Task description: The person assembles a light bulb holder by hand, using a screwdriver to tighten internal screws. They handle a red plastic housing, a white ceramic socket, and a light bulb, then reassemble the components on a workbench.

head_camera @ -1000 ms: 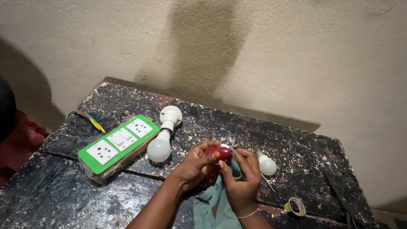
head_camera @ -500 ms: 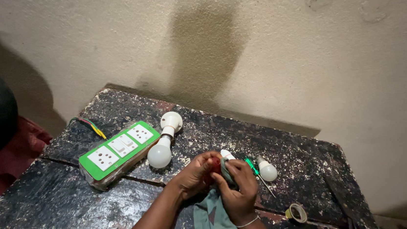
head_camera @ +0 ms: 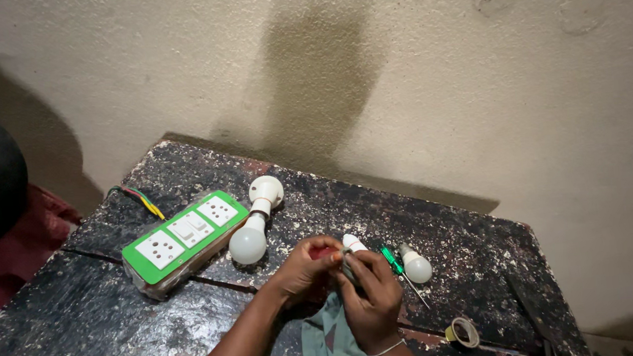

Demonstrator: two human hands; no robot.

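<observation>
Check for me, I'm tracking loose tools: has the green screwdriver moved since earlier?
Cannot tell: the screwdriver shows beside the small bulb now, but the hands hid that spot earlier.

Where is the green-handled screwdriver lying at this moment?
In the head view, the green-handled screwdriver lies on the dark table, right of the right hand, between that hand and a small white bulb.

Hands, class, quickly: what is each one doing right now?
Left hand: fingers closed on a small red part.
Right hand: fingers closed on a small white piece, held against the red part.
</observation>
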